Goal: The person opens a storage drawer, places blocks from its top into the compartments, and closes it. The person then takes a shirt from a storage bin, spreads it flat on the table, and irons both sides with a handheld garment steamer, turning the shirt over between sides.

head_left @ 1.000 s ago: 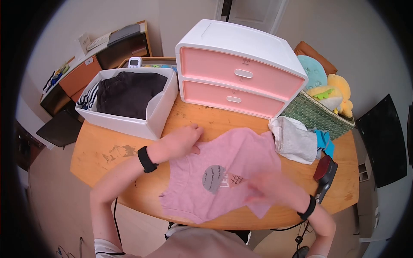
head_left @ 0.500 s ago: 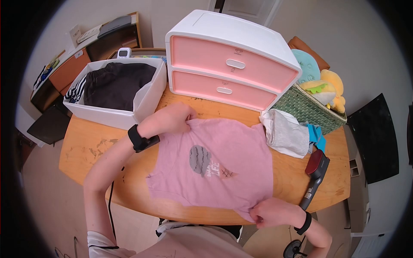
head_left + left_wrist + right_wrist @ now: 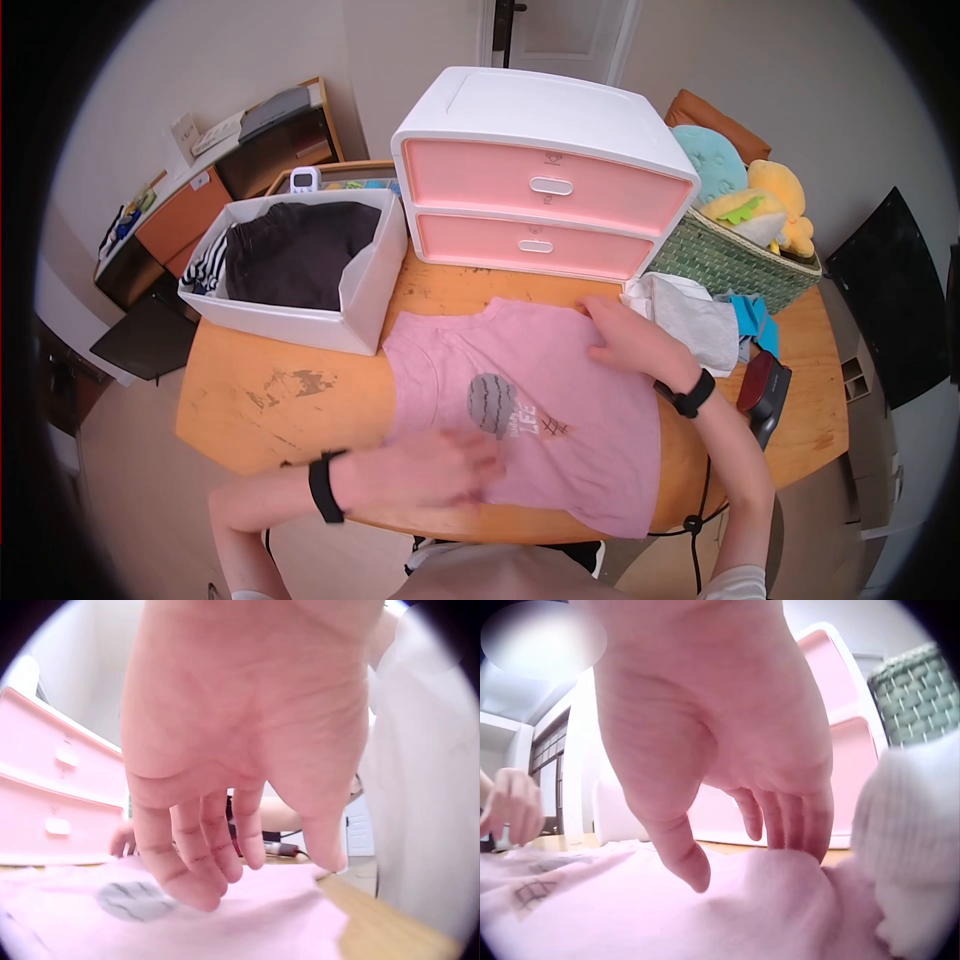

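A pink shirt [image 3: 600,420] lies spread over the table, its grey ice-cream print and lettering facing up. My left hand [image 3: 420,470], blurred by motion, is over the shirt's near side. In the left wrist view the fingers [image 3: 187,862] of that hand hang loosely above the cloth, with nothing between them. At the far right edge of the shirt is my right hand [image 3: 640,340]. Its fingers [image 3: 772,817] reach down at the cloth's edge, slightly bent, and the thumb stands apart from them over a raised fold.
A white bin [image 3: 270,322] with dark folded clothes stands at the left. Behind is a white drawer unit [image 3: 550,110] with pink fronts. To the right are a green basket [image 3: 735,262] of plush toys, folded white cloth [image 3: 700,325] and a dark handheld appliance [image 3: 765,400] with a cord.
The shirt got pulled straight by both hands, then released. My left hand came from the far edge to the near side; my right hand went from the near corner to the far right edge.
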Action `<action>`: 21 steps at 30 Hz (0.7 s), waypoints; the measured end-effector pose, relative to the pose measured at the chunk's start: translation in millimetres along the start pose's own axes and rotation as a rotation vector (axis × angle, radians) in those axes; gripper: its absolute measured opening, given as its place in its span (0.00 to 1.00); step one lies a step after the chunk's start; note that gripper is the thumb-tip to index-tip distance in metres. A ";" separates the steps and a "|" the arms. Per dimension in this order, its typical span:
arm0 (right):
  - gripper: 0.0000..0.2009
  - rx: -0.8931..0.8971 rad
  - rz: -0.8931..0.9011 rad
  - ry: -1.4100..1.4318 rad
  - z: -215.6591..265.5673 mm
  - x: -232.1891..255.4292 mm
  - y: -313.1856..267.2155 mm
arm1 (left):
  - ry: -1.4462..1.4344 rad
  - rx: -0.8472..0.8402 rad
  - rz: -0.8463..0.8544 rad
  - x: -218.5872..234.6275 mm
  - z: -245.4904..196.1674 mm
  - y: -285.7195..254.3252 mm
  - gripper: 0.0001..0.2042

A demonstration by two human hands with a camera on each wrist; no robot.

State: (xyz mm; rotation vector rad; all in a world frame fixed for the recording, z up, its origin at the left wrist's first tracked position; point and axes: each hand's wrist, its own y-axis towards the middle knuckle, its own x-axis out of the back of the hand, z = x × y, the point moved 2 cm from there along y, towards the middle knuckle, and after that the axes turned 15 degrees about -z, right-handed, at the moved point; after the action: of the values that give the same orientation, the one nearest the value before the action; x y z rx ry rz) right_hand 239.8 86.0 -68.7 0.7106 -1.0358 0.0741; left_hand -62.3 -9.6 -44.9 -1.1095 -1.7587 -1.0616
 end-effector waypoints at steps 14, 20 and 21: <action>0.17 -0.222 -0.083 -0.323 3.8 6.3 16.1 | 0.375 0.052 -0.121 -28.5 -3.8 -17.4 0.17; 0.15 -0.194 0.057 -0.248 37.5 15.8 -29.6 | 0.282 -0.075 -0.206 -40.0 -13.0 3.8 0.19; 0.15 -0.191 0.070 -0.255 35.4 16.3 -38.8 | 0.315 -0.043 -0.198 -43.6 -11.4 7.0 0.18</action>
State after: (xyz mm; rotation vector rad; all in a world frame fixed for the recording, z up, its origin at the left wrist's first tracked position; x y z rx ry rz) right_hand 236.1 31.3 -64.1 0.5184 -1.2927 -0.0559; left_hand -40.3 -30.4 -79.0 -0.7540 -1.6200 -1.3213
